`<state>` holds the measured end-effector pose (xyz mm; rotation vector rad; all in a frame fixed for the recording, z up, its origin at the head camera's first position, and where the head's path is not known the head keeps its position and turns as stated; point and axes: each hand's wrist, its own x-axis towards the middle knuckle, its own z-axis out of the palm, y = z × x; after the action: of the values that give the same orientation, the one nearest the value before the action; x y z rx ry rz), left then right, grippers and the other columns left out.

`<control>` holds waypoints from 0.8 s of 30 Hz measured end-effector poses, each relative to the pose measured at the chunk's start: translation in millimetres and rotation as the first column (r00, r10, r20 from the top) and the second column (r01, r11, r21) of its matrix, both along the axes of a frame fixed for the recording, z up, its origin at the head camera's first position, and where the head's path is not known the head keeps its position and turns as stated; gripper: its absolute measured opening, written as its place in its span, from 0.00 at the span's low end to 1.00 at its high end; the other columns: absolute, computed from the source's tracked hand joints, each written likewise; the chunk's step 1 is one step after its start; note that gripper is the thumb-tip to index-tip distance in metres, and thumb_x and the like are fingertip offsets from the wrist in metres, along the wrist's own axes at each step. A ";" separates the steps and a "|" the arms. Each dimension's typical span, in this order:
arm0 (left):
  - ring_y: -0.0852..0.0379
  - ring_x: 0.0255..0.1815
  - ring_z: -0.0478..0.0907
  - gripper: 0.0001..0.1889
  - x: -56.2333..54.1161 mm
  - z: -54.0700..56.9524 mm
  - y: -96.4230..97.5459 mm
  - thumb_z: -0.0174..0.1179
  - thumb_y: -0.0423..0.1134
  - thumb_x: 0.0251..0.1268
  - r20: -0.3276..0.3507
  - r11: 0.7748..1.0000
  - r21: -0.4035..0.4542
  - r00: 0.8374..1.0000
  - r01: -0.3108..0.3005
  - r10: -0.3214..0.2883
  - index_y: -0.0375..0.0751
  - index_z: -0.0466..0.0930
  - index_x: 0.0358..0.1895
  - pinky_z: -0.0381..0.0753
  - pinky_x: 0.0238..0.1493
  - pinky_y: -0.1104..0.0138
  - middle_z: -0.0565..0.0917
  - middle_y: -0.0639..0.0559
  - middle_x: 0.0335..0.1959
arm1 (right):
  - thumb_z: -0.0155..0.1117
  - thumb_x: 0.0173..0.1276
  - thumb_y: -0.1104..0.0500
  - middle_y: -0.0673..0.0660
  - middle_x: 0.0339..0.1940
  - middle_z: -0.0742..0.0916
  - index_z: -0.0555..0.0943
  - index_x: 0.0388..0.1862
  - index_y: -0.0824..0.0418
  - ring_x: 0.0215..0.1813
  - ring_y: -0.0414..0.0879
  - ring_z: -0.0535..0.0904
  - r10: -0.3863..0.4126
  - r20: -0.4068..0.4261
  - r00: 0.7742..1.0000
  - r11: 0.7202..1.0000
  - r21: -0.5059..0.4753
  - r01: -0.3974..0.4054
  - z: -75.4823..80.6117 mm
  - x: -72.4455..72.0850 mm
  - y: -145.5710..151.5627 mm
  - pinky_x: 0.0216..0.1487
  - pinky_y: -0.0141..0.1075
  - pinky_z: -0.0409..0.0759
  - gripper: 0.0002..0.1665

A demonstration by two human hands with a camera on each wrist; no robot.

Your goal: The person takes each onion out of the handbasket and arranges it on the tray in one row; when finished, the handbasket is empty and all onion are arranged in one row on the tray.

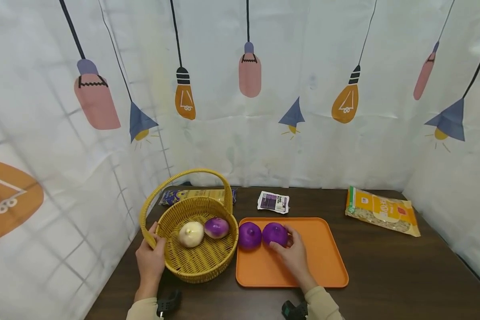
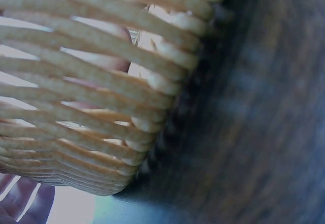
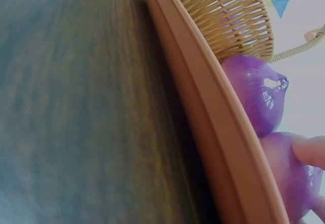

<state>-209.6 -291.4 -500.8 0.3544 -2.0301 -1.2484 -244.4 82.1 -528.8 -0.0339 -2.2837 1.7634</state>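
My left hand (image 1: pixel 151 260) grips the left side of a yellow wicker basket (image 1: pixel 198 276), at the foot of its raised handle. Inside the basket lie a white onion (image 1: pixel 191 234) and a purple-and-white onion (image 1: pixel 217 227). On the orange tray (image 1: pixel 312 266) sit two purple onions, the left one (image 1: pixel 250 236) beside the right one (image 1: pixel 274 234). My right hand (image 1: pixel 295 255) holds the right purple onion between thumb and fingers. In the right wrist view, fingers (image 3: pixel 311 151) touch that onion (image 3: pixel 289 176). The basket weave (image 2: pixel 91 82) fills much of the left wrist view.
Behind the basket lies a blue-and-yellow packet (image 1: pixel 208 194). A small white and purple sachet (image 1: pixel 274 202) is beyond the tray. At the right rests an orange-and-yellow bag (image 1: pixel 382 211). A patterned curtain (image 1: pixel 264 146) hangs along the back and sides of the dark table (image 1: pixel 404 271).
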 end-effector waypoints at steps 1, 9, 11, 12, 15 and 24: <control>0.65 0.11 0.52 0.18 0.1 -0.2 0.3 0.55 0.30 0.65 0.001 1.000 -0.001 1.000 0.001 -0.001 0.38 0.82 0.57 0.57 0.18 0.70 0.81 0.44 0.59 | 0.78 0.54 0.60 0.67 0.61 0.76 0.70 0.66 0.68 0.56 0.60 0.76 0.000 -0.001 1.000 1.000 0.001 0.000 -0.1 0.3 0.2 0.57 0.52 0.76 0.43; 0.65 0.10 0.52 0.19 0.1 -1.3 0.6 0.55 0.30 0.65 0.001 1.000 -0.003 1.000 0.011 -0.011 0.38 0.81 0.59 0.57 0.16 0.70 0.78 0.45 0.62 | 0.78 0.53 0.59 0.67 0.64 0.74 0.67 0.68 0.68 0.57 0.60 0.75 0.011 0.022 1.000 1.000 0.004 -0.011 0.3 1.1 0.7 0.57 0.52 0.75 0.46; 0.65 0.10 0.51 0.21 0.4 -1.5 0.4 0.55 0.30 0.65 0.004 1.000 0.002 1.000 0.016 -0.016 0.39 0.79 0.61 0.56 0.16 0.70 0.78 0.44 0.63 | 0.78 0.54 0.59 0.67 0.64 0.73 0.66 0.68 0.67 0.57 0.60 0.75 0.017 0.029 0.999 1.000 0.001 -0.017 1.1 1.5 0.6 0.58 0.53 0.75 0.46; 0.65 0.10 0.51 0.21 0.5 -1.6 0.4 0.55 0.30 0.65 0.004 1.000 0.004 1.000 0.018 -0.018 0.39 0.79 0.62 0.57 0.16 0.70 0.78 0.44 0.63 | 0.78 0.54 0.59 0.66 0.64 0.73 0.66 0.68 0.67 0.58 0.60 0.75 0.018 0.036 0.999 1.000 -0.005 -0.018 1.6 1.7 0.7 0.58 0.53 0.75 0.46; 0.65 0.10 0.51 0.21 0.8 -1.9 0.1 0.55 0.30 0.65 0.002 1.000 0.011 1.000 0.024 -0.024 0.39 0.78 0.62 0.56 0.15 0.69 0.77 0.44 0.63 | 0.77 0.54 0.59 0.66 0.64 0.73 0.66 0.68 0.67 0.57 0.60 0.75 0.022 0.030 0.999 1.000 -0.004 -0.022 1.8 2.3 0.7 0.58 0.53 0.75 0.45; 0.65 0.11 0.51 0.16 1.2 -1.1 -0.2 0.55 0.29 0.65 -0.004 1.000 0.009 1.000 0.022 -0.022 0.36 0.83 0.54 0.56 0.16 0.69 0.77 0.47 0.64 | 0.76 0.57 0.57 0.68 0.62 0.74 0.67 0.67 0.70 0.56 0.61 0.76 0.005 -0.011 1.000 1.000 0.016 -0.004 4.1 4.8 -0.9 0.56 0.52 0.77 0.43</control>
<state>-208.4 -291.5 -502.0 0.3346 -2.0303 -1.2713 -239.7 81.1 -524.7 -0.0159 -2.2912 1.7434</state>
